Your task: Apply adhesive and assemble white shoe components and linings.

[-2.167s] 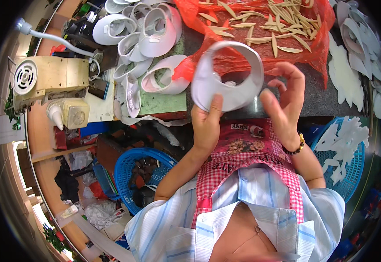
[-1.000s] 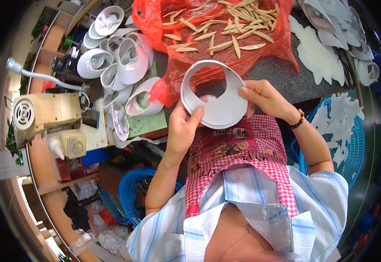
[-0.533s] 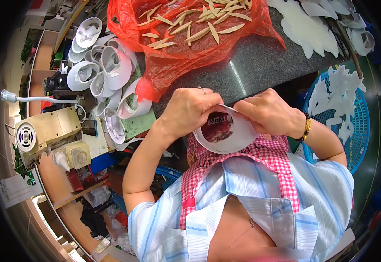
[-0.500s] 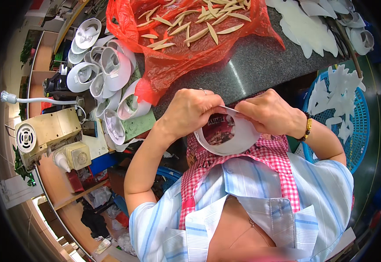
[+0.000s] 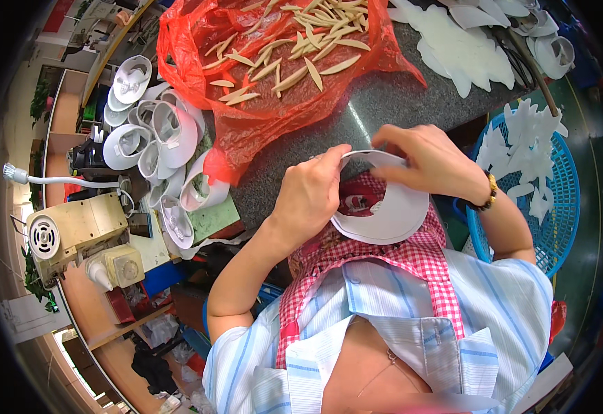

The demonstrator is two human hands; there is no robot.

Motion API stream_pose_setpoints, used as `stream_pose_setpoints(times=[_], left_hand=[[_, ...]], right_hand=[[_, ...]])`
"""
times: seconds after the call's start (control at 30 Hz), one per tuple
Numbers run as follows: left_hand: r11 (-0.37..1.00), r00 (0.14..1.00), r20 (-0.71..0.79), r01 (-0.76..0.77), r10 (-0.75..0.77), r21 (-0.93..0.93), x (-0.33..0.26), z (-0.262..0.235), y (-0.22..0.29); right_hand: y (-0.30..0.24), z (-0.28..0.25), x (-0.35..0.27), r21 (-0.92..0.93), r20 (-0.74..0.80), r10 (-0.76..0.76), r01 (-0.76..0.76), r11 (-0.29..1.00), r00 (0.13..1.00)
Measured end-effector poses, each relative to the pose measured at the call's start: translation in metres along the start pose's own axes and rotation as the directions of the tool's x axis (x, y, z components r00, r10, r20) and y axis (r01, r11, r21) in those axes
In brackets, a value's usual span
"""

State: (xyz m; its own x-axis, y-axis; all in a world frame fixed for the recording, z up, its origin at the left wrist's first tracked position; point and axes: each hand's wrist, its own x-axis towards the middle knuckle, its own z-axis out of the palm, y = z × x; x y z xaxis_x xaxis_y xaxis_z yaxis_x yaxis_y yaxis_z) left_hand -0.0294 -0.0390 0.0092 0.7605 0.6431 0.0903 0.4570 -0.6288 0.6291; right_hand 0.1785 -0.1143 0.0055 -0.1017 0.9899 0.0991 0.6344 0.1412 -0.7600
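Note:
In front of my apron I hold a white sun visor (image 5: 391, 224), its broad brim nearest my chest and its narrow band curving away from me. The fingers and thumb of my left hand (image 5: 313, 190) pinch the band's left end. My right hand (image 5: 431, 164) hovers at the far right of the band with its fingers apart. Its thumb side is smeared by motion, so whether it touches the visor is hard to see. Just beyond my hands a red plastic bag (image 5: 267, 124) lies spread out, with several cream leaf-shaped strips (image 5: 289, 77) on it.
White visors (image 5: 177, 127) are piled at the left, beside a cream sewing machine (image 5: 84, 224) and a bendable lamp (image 5: 60, 179). White cut sheets (image 5: 456, 52) lie on the dark stone table (image 5: 384, 96) at the far right. A blue basket (image 5: 567, 186) with white pieces stands at my right.
The visor has turned and tilted, showing more of its brim. My right hand has let go its pinch and opened its fingers. My left hand still pinches the band. The view has shifted slightly.

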Motion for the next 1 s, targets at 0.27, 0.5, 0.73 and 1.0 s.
stream_pose_setpoints(times=[0.27,0.5,0.73,1.0], left_hand=[[0.998,0.987,0.157,0.049,-0.044,-0.029,0.005,-0.008,-0.002],[0.989,0.979,0.180,0.114,-0.096,-0.092,0.011,-0.016,-0.002],[0.998,0.964,0.260,0.054,-0.060,0.030,0.014,0.005,-0.014],[0.802,0.904,0.427,0.263,-0.012,-0.535,0.037,0.015,0.001]], right_hand=[[0.005,0.014,0.012,-0.213,0.096,-0.149,0.167,0.963,0.984],[0.010,0.015,0.013,-0.277,-0.079,-0.092,0.067,0.958,0.993],[0.005,0.007,-0.018,-0.257,0.184,0.281,-0.230,0.939,0.942],[0.156,0.004,-0.187,0.446,-0.421,0.672,-0.507,0.738,0.609]])
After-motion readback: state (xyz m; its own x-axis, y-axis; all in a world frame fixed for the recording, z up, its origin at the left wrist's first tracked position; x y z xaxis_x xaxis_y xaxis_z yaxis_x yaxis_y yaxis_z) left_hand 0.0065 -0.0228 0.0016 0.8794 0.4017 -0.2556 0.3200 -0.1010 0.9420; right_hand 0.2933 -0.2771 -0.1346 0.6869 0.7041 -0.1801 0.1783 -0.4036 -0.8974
